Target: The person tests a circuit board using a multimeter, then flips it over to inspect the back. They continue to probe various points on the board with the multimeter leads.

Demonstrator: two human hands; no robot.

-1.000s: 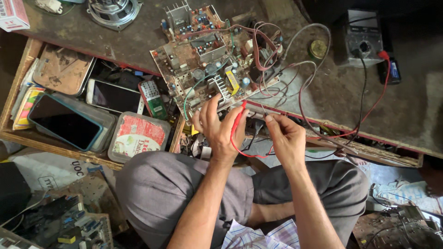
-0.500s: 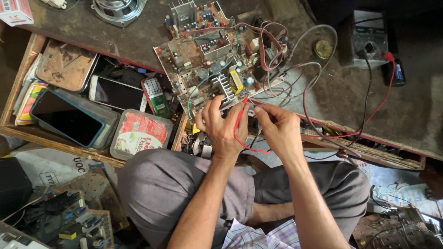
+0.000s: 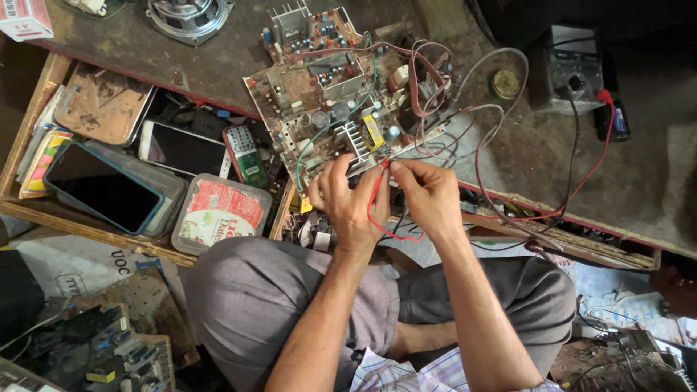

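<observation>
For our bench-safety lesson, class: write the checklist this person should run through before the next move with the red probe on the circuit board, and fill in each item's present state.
1. Red probe lead held firmly: ok, pinched between left hand and right hand.
2. Probe tip on the intended point of the circuit board: cannot tell, the fingers hide it.
3. Red lead runs to the multimeter: ok, it reaches the meter's right side.
4. Meter dial setting: cannot tell, too small.
5. Loose wires kept away from the hands: not ok, they loop right beside them.
6. Board powered off: cannot tell.
</observation>
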